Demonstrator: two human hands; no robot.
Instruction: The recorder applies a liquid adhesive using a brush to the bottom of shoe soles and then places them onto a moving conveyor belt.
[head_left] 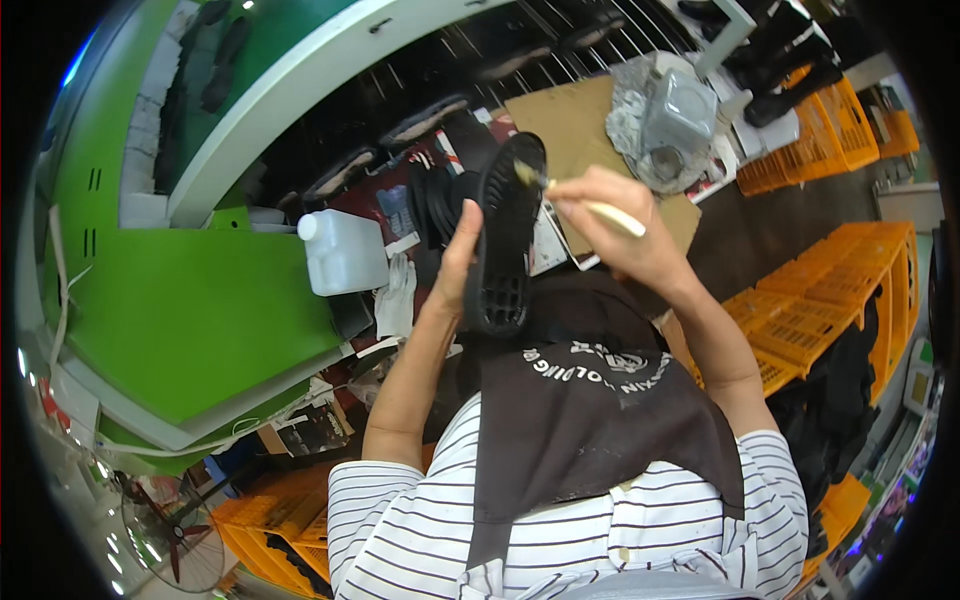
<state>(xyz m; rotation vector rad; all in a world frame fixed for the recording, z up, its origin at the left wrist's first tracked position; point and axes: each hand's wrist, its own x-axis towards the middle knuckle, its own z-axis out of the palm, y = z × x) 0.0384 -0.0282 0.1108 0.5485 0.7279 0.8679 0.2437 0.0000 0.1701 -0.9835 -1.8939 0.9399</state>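
My left hand (455,268) is closed on a black shoe sole (507,240), thumb lying along its left edge; the other fingers are hidden behind it, so I cannot tell how they are set. The sole is up in front of my apron (600,435), its long axis nearly upright in my view, with the ribbed hollows and the square cells of the lower end facing me. My right hand (622,235) pinches a pale-handled brush (618,217) between thumb and fingers, a narrow grip, the handle's butt sticking out toward the lower right. The bristles are at the upper end of the sole, by its right edge; whether they press on it or sit just over it I cannot tell.

To the left of the sole, dark pieces I cannot make out lie close by, then a translucent white jug (347,262) with a white cap and, just beside it, a white glove (397,297). Beyond my right hand, a brown cardboard sheet (570,120) lies flat, near a clear plastic container (680,115) surrounded by crumpled plastic film. Orange crates (815,310) stand farther right.
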